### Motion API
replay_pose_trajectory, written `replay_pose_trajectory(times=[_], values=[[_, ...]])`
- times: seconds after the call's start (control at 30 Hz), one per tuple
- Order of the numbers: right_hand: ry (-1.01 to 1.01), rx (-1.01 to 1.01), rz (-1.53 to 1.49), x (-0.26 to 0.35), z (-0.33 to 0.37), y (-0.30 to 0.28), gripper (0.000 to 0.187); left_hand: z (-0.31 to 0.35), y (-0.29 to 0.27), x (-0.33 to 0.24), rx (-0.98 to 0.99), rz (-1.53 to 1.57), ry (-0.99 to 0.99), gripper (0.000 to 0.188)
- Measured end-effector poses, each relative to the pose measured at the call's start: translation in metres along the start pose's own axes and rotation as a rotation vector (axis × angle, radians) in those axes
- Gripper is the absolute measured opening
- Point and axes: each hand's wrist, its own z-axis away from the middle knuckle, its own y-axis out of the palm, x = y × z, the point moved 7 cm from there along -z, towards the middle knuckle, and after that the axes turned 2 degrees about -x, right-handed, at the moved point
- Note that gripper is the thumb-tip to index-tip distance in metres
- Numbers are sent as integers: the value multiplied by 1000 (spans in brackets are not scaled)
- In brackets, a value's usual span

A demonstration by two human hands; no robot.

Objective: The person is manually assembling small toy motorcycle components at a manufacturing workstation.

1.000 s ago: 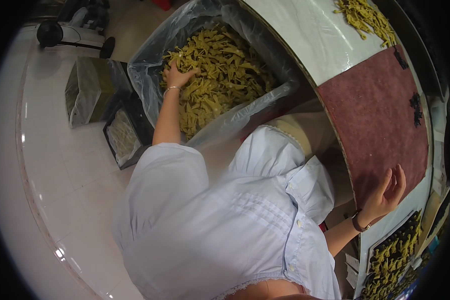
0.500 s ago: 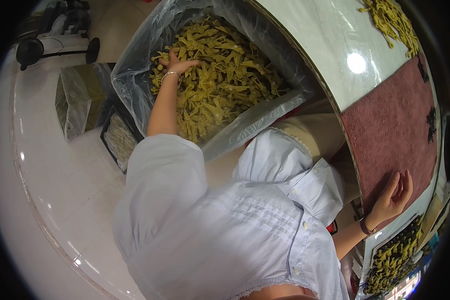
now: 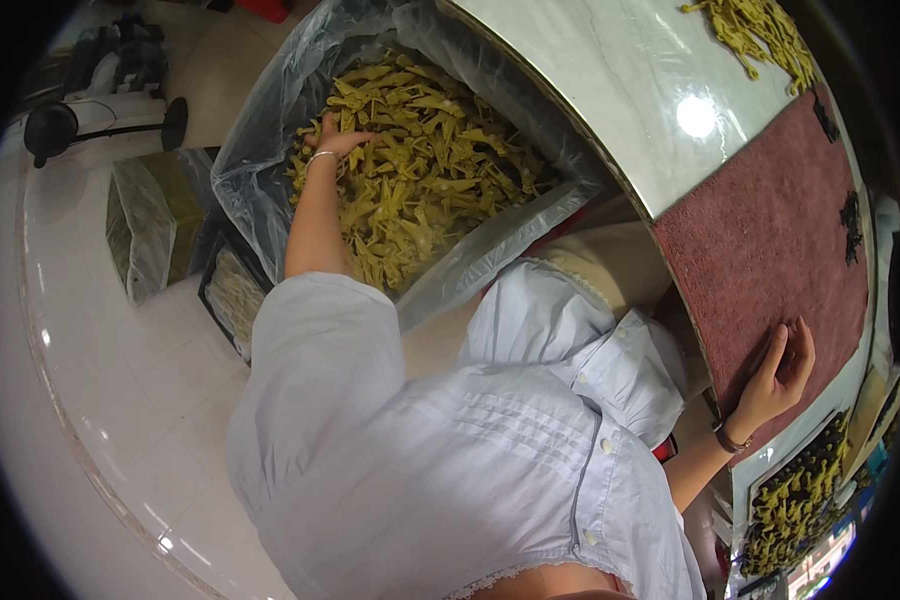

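A large heap of small olive-yellow moulded pieces (image 3: 440,170) with thin limb-like ends fills a box lined with a clear plastic bag (image 3: 490,245). At the heap's left side rests my left hand (image 3: 338,138), its thumb stretched out to the right and apart from the fingers. Some of its fingertips are hard to make out against the pieces; I see nothing gripped. My right hand (image 3: 778,375) is over the near part of a dark red mat (image 3: 760,230), palm turned left, fingers loosely bent and holding nothing.
Past the mat, more yellow pieces (image 3: 760,40) lie on the white tabletop (image 3: 580,70). A dark tray of similar pieces (image 3: 795,500) sits near right. On the floor at left are a plastic-lined box (image 3: 155,225), a dark crate of pale pieces (image 3: 235,300) and black-wheeled equipment (image 3: 50,133).
The whole view has shifted slightly. My left hand remains at the left side of the heap, thumb still out. My right hand stays by the mat, fingers a little closer together.
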Motion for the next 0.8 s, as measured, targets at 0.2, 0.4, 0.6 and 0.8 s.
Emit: replay_pose_trajectory(times=[0.2,0.4,0.6,0.8], values=[[55,-16,-54,-3,-2,-2,26,17,11,-5,87,-122,48,133],[37,9,-78,-2,-2,3,25,41,4,-20,-278,-23,-87,87],[65,8,-121,-4,-1,3,24,34,16,-11,-214,-71,22,81],[72,16,-144,-3,0,4,23,54,8,-1,-225,-20,61,76]])
